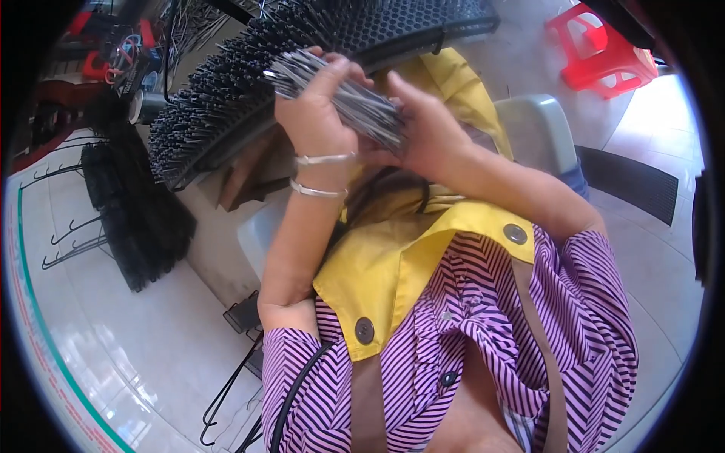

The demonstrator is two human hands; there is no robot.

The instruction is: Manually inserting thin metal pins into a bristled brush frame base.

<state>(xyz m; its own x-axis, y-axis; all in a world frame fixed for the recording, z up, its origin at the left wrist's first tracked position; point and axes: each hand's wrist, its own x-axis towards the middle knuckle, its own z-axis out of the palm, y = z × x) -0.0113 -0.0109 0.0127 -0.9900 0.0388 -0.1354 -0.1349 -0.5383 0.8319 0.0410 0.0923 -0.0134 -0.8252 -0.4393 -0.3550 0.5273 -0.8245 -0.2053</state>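
Note:
A bundle of thin grey metal rods point(332, 94) is gripped in my left hand point(313, 121), its fingers and thumb wrapped round the upper part. My right hand point(434, 136) cups the lower right end of the bundle, the palm against the rod ends and the thumb raised; its other fingers are partly hidden behind the rods. Just beyond my hands, a curved black rack point(411, 26) with a honeycomb mesh top holds a dense mass of dark upright rods point(226, 83) in its left part.
Black bristly strips point(136, 204) and bent wire hooks point(72, 245) are at the left. Loose rods point(200, 34) lie at the far left. A red plastic stool point(604, 53) stands far right. Yellow cloth point(461, 87) lies by the rack, near a pale chair edge point(540, 128).

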